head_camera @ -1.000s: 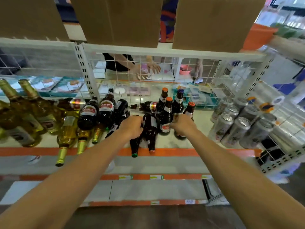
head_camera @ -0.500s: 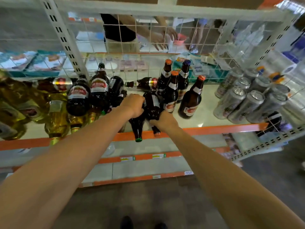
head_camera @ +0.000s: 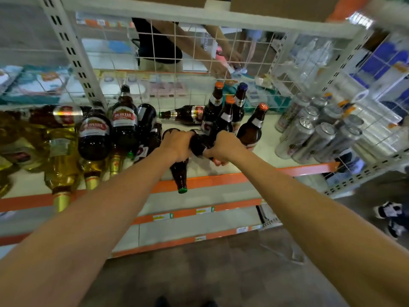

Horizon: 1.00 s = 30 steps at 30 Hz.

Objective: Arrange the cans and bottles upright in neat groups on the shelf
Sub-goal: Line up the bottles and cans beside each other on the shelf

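Reaching both bare arms over the shelf [head_camera: 287, 170] front. Wrapping the left grip [head_camera: 177, 144], fingers curled tight, round the fat end of a dark green-capped bottle [head_camera: 179, 173]; lying on its side, long axis running back to front, neck pointing out at the wearer and green cap poking past the orange shelf lip. Closing the right grip [head_camera: 223, 147] likewise round a second dark bottle [head_camera: 199, 144] just beside the first, clamped near shoulder and neck, reddish cap peeking out below the fingers (so pointing frontward too, base toward the mesh); hard to tell whether resting on the shelf or raised off it.

Standing upright right behind both grips: four brown bottles [head_camera: 228, 116] in a tight cluster, caps up, three orange and one blue. Lying crosswise behind them, one more brown bottle [head_camera: 183, 114], long axis left to right, neck pointing left. Crowding the left side: big dark bottles [head_camera: 124, 120] with red-and-white labels, and golden bottles [head_camera: 62, 165] tumbled flat, necks aimed frontward. Grouped at the right end, well apart from the grips: silver cans [head_camera: 309, 134], tops up. Backing all of it, white wire mesh [head_camera: 177, 63], with another person [head_camera: 159, 45] beyond.
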Available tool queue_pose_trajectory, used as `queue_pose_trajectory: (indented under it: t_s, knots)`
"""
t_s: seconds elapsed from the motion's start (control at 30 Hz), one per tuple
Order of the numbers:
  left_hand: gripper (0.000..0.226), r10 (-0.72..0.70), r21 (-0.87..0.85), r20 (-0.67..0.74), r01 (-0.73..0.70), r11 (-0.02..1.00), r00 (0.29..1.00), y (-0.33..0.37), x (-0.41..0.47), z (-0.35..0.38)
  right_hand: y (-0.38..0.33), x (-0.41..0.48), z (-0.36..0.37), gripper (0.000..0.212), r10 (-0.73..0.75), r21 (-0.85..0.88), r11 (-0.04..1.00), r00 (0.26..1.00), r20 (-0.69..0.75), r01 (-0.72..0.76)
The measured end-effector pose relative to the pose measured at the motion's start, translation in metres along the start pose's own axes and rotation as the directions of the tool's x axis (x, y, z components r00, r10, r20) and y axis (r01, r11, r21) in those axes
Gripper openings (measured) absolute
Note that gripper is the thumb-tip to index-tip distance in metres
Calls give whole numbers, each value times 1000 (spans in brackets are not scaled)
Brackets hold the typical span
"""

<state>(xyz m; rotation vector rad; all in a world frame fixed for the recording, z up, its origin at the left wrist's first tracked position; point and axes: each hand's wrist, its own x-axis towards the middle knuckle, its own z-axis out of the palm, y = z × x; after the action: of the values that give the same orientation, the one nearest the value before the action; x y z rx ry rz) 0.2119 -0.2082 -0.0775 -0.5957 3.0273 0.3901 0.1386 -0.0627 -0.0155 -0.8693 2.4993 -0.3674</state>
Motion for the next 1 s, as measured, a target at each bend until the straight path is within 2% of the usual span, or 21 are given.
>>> queue_pose_trajectory:
  t_s: [0.07,0.17,0.27,0.37,0.43,0.57,0.87,1.0]
  knots:
    - [48,-27,-23,4,27,999,1000,4,1,1,-12,-3,-24,25,-42,-93,995,998,-41,38]
    - [63,-85,-69,30,87,994,996,8,2,5,-31,2,-52,31,-93,-240,969,987,-134,59]
    - [69,-109,-181,45,115,977,993,11,4,17,-48,11,-63,36,-151,-340,936,979,-137,97]
    - [69,-138,-314,2,132,940,990,8,7,30,-57,21,-64,31,-176,-402,908,978,-113,117]
    - [70,-155,-340,-20,139,930,988,3,10,31,-61,28,-64,30,-181,-404,906,979,-91,130]
    - [58,-219,-263,-52,198,944,974,1,10,15,-70,46,-66,30,-190,-392,909,978,-86,143]
    - [58,-258,-410,-46,217,886,965,-11,36,13,-68,87,-63,39,-162,-318,944,966,-203,92]
    - [59,-246,-422,-45,205,883,968,-15,41,11,-68,88,-58,26,-155,-305,950,952,-264,70]
